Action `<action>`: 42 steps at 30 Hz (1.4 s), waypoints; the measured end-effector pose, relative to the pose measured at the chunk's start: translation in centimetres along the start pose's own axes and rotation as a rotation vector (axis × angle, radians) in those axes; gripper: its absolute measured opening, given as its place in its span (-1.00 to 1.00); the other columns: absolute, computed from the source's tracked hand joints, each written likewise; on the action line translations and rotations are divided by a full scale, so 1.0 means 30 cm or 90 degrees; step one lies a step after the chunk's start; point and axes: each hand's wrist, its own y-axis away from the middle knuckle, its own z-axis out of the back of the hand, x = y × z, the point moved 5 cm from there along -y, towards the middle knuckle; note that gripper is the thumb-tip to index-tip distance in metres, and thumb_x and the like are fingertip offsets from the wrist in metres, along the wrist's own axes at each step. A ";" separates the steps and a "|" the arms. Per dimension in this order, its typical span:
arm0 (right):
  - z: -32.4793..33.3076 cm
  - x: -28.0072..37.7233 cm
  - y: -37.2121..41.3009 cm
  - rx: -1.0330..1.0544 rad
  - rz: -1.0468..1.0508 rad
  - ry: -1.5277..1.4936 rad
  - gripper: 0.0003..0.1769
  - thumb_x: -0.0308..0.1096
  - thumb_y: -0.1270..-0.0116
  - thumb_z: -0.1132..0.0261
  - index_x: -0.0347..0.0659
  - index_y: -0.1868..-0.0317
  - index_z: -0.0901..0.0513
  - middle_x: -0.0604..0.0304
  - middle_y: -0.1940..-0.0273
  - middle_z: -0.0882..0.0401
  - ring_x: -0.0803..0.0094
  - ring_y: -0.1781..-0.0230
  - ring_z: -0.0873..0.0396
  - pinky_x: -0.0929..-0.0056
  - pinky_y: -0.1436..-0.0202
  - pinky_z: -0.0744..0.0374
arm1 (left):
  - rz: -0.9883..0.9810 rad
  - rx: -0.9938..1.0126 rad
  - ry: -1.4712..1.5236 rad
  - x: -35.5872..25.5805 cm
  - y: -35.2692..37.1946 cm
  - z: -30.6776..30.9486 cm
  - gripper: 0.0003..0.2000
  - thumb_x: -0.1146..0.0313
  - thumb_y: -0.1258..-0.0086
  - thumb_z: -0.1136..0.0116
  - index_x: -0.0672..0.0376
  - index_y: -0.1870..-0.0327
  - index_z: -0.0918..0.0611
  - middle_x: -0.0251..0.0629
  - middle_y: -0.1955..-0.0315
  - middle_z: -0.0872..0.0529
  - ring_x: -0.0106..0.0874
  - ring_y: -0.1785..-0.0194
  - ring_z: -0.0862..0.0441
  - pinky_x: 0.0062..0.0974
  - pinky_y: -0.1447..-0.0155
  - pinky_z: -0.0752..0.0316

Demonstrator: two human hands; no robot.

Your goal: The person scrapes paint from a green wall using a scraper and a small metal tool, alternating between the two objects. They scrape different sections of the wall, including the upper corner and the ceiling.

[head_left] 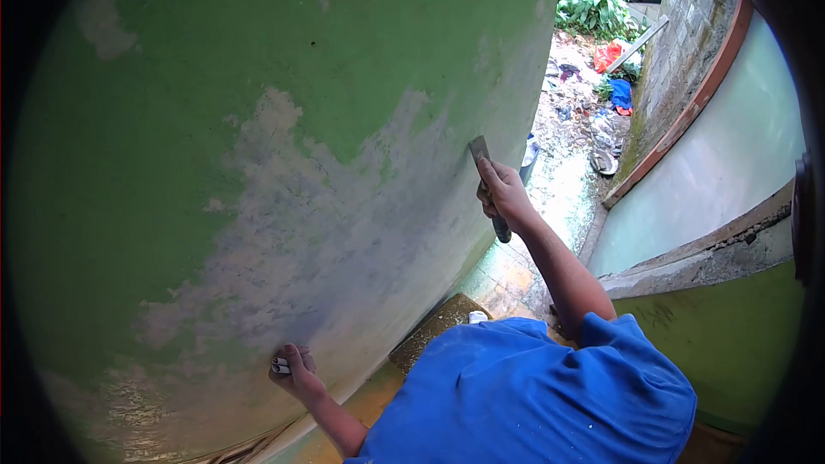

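Note:
My right hand (505, 195) is wrapped round the handle of a scraper (479, 149), whose flat blade points up and lies at or very near the green wall (361, 60). Pale bare patches (318, 215) spread across the middle of this wall, where the green paint is gone. Lower down, my left hand (296, 371) is closed on small white cylindrical objects (280, 366), close beside the wall; what they are is too small to tell.
A speckled brown board (438, 331) lies on the floor below, with a small white object (478, 317) at its edge. An opening at the right shows littered ground (571, 120), plants (595, 4), a leaning plank (638, 43) and a block wall (683, 26).

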 end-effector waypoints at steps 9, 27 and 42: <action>0.059 -0.085 0.068 -0.006 -0.006 0.065 -0.56 0.01 -0.39 -0.05 -0.15 0.50 -0.32 0.36 0.74 -0.25 0.66 0.83 -0.21 0.63 0.78 -0.19 | -0.018 -0.017 -0.005 -0.040 0.010 -0.028 -0.64 0.16 -0.24 -0.23 0.21 0.64 -0.46 -0.47 0.79 -0.34 -0.69 0.76 -0.14 -0.65 0.66 0.11; -0.017 0.114 -0.016 0.006 0.041 0.016 -0.56 0.03 -0.38 -0.04 -0.13 0.50 -0.28 0.35 0.72 -0.23 0.64 0.82 -0.16 0.62 0.75 -0.17 | -0.004 0.013 0.016 -0.046 0.012 -0.028 -0.69 0.24 -0.26 -0.20 0.20 0.60 -0.45 -0.43 0.79 -0.38 -0.67 0.76 -0.17 -0.64 0.66 0.06; -0.017 -0.263 0.162 0.018 -0.090 0.018 -0.58 -0.01 -0.39 -0.05 -0.15 0.51 -0.31 0.29 0.72 -0.29 0.59 0.83 -0.24 0.59 0.78 -0.22 | -0.019 0.058 0.050 -0.025 -0.005 -0.009 -0.75 0.30 -0.26 -0.19 0.22 0.55 -0.48 -0.34 0.69 -0.48 -0.65 0.74 -0.23 -0.64 0.64 -0.03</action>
